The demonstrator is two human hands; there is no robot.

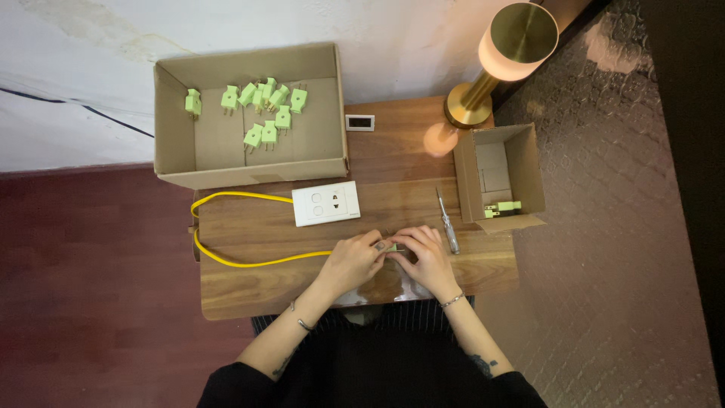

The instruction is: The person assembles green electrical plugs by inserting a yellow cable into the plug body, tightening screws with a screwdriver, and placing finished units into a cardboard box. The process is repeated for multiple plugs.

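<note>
Head view: left hand [353,261] and right hand [424,255] meet at lower centre of the bench [249,291], both pinching a small green plug [394,248] on the end of the yellow cable [249,261]. Plug looks light, rigid, slick plastic; best gripped by its body. Cable looks floppy. Screwdriver [448,222] lies just right of them.

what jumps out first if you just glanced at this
Most striking is the cluster of pale green plugs scattered in the large open cardboard box at the back left of the wooden table. Next comes the glowing brass lamp at the back right. Then the bright yellow cable looping along the table's left side to where the left hand and right hand meet.
</note>
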